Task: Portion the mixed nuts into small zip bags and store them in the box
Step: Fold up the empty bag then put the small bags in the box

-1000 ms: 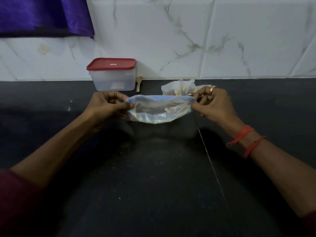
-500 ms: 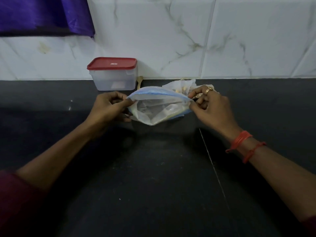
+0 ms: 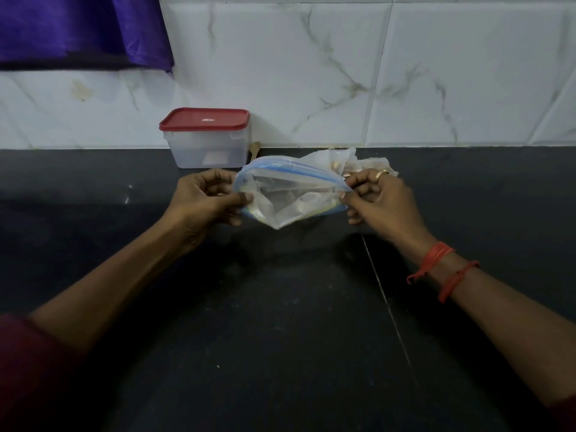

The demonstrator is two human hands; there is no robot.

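Clamped with left fingers [image 3: 244, 198] and right fingers [image 3: 357, 183] on opposite ends of the blue-rimmed mouth of the zip bag [image 3: 290, 199], held agape over the counter [image 3: 280, 307], nuts pouch [image 3: 339, 159] just behind, red-lidded box [image 3: 207, 145] by the wall; risks sagging shut or slipping from so thin a pinch, scattering nuts during filling.

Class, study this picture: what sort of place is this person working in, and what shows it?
Probably a home kitchen: a dark stone countertop runs along a marble-patterned tiled wall, and a red-lidded plastic food box stands by that wall.
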